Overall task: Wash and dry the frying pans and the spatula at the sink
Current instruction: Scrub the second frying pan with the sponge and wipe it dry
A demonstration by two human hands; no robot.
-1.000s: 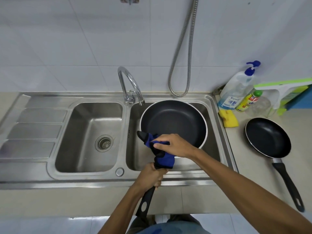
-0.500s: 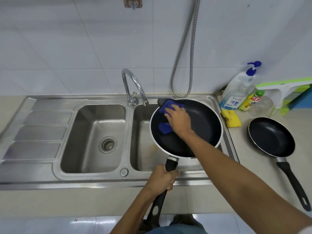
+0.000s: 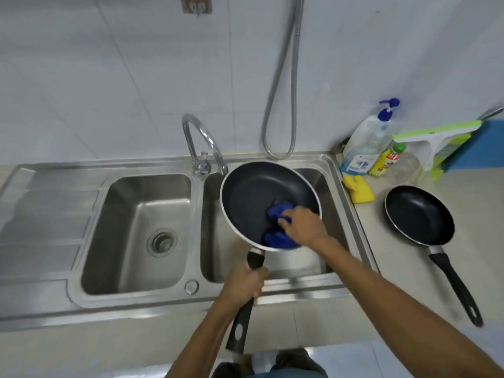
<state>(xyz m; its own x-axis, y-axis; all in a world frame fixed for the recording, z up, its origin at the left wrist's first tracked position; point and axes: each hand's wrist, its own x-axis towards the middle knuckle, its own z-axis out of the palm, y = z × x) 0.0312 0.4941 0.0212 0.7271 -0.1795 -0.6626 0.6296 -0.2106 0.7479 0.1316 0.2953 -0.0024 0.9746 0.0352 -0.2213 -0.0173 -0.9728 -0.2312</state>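
Note:
A large black frying pan (image 3: 253,195) with a pale rim is held tilted above the right sink basin (image 3: 331,192). My left hand (image 3: 244,282) grips its black handle near the pan. My right hand (image 3: 304,226) presses a blue cloth (image 3: 278,214) against the pan's inner surface at its near right side. A smaller black frying pan (image 3: 420,214) lies flat on the counter to the right, its handle pointing toward me. No spatula is visible.
The left basin (image 3: 131,227) has a drain strainer (image 3: 162,241). A curved tap (image 3: 201,143) stands between the basins, with a metal hose (image 3: 281,105) on the wall. A yellow sponge (image 3: 357,188), a pump bottle (image 3: 366,144), a small yellow bottle (image 3: 387,159) and a green-and-white squeegee (image 3: 436,140) stand at the back right.
My right hand has slid the blue cloth from the pan's far rim to its near right side. Before that it moved from the handle's base into the pan.

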